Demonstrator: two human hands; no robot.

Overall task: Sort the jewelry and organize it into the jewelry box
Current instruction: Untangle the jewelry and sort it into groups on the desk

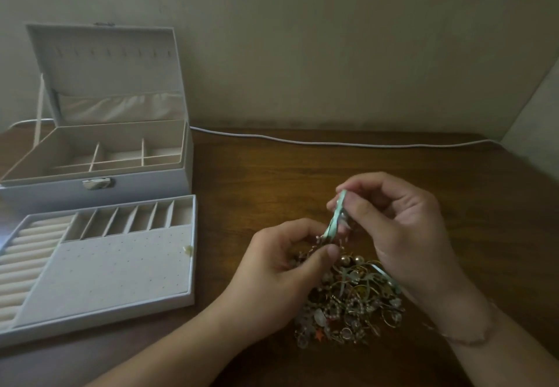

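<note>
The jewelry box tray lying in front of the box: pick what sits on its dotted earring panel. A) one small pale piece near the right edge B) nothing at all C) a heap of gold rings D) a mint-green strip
A: a single small pale piece lies at the right edge of the tray, on a panel otherwise bare.

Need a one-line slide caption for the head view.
Both hands pinch a mint-green piece above the jewelry pile; open jewelry box and tray wait left.
</note>
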